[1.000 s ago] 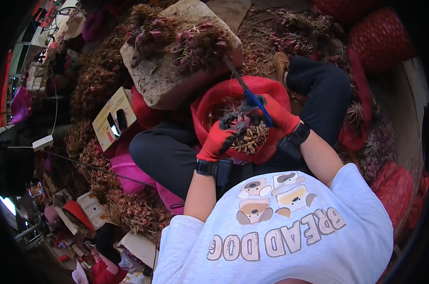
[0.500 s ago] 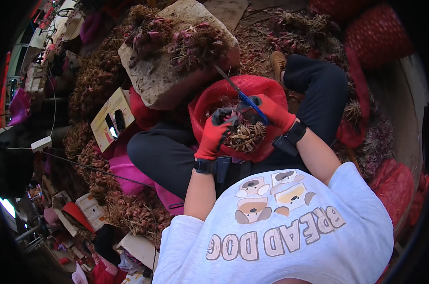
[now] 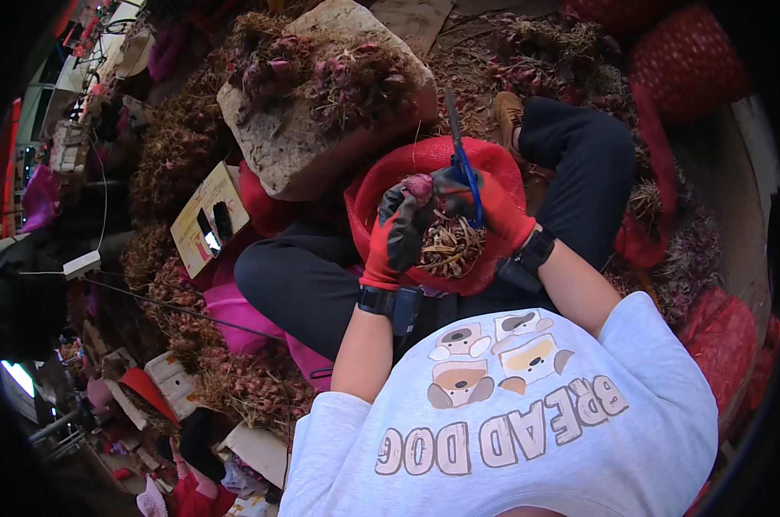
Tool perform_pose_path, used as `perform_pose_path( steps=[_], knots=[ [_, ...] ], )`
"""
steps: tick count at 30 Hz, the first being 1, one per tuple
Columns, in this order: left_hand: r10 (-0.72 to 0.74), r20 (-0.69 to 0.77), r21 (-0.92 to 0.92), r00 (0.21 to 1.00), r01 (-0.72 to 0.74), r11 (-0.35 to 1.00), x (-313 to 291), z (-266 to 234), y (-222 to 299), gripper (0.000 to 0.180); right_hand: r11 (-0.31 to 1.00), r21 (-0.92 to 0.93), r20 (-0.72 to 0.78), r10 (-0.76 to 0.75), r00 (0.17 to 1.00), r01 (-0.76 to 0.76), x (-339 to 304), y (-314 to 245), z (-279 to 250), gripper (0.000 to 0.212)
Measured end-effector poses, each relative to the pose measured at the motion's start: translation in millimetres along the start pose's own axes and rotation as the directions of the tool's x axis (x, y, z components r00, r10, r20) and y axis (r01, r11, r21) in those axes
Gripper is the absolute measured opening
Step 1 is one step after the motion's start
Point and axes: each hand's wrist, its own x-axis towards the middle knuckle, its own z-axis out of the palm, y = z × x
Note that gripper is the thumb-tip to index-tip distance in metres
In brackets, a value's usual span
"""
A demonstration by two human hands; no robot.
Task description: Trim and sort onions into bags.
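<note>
My left hand [image 3: 396, 228], in a red and black work glove, is closed on a purple-red shallot [image 3: 418, 187] that shows at its fingertips. Close beside it, my gloved right hand [image 3: 484, 202] grips a pair of scissors [image 3: 461, 164] with blue handles and dark blades pointing away from me. Whether the blades are parted is unclear. Just below the hands sits a bunch of dry, straw-coloured stalks [image 3: 450, 246]. Under it all a red mesh bag [image 3: 372, 168] lies open between my legs; the hands hide part of its inside.
Ahead, a pale block [image 3: 273, 159] bears dried shallot bunches [image 3: 360, 86]. More bunches [image 3: 243, 383] are heaped at left, near a yellow board [image 3: 192, 220] with a phone [image 3: 207, 231] on it. Full red mesh sacks [image 3: 691, 65] stand far right. Another person [image 3: 196, 491] is at lower left.
The scissors have swung from pointing up-left to nearly straight away from me. My left hand has turned, and the shallot now shows clearly at its fingertips.
</note>
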Motion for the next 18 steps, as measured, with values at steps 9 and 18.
perform_pose_path(
  steps=[9,18],
  knots=[
    [-0.311,-0.09,-0.574,0.946,0.206,0.792,-13,6,-15,0.026,0.996,0.049,0.163,-0.081,0.983,0.074,-1,7,15,0.04],
    [-0.265,-0.034,-0.39,0.964,0.231,0.891,-3,-5,23,0.031,0.952,-0.293,0.12,-0.057,0.991,0.09,1,2,5,0.037]
  ],
)
